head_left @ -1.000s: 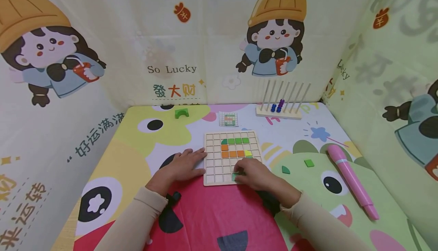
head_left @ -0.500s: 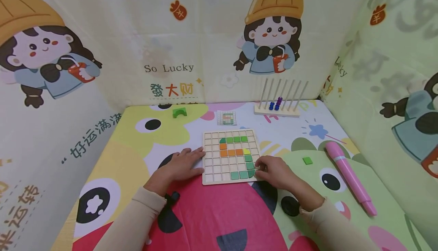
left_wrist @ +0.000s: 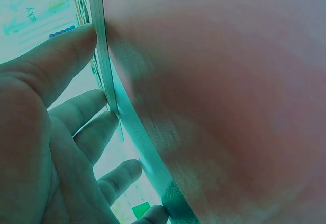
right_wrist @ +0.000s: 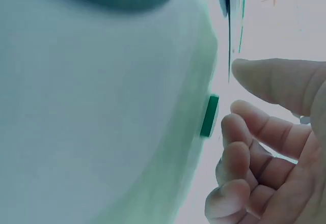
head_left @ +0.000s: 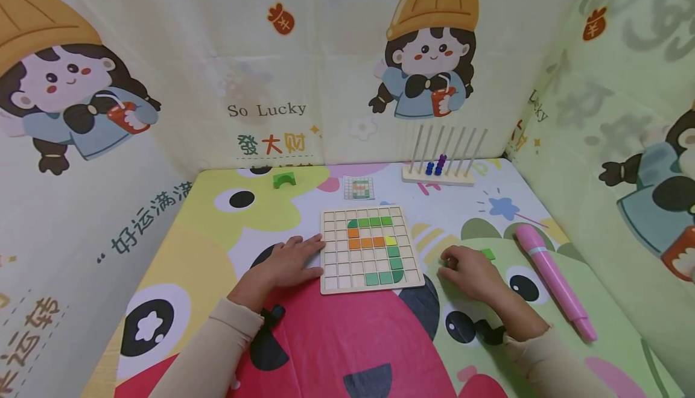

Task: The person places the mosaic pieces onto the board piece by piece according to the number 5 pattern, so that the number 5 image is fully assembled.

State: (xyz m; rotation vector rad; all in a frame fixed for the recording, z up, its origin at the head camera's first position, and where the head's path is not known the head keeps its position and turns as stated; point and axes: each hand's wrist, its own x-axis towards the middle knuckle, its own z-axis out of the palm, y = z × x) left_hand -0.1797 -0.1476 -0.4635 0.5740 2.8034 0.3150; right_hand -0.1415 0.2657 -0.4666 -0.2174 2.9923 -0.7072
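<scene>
A wooden grid board (head_left: 338, 262) lies mid-table, with green, orange and yellow tiles set in an S-like pattern. Its lower right bend ends in a quarter-round green tile (head_left: 398, 275). My left hand (head_left: 290, 262) rests flat, fingers spread against the board's left edge; in the left wrist view its fingertips touch that board edge (left_wrist: 99, 46). To the right of the board is my right hand (head_left: 471, 272), thumb and forefinger apart, nothing between them. Just beyond it lies a loose green square tile (head_left: 488, 254), partly hidden by the hand; the right wrist view shows a green tile (right_wrist: 209, 116) beside the fingertips.
Behind the board lies a small pattern card (head_left: 359, 188). A green arch block (head_left: 284, 180) stands back left, and a wooden peg rack (head_left: 437, 176) with several blue and purple beads back right. A pink pen-shaped thing (head_left: 556, 283) lies at the right.
My right hand has moved from the board's lower part rightward to beside the green square tile. The loose quarter-round tile now sits in the board's lower right bend. My left hand stays put.
</scene>
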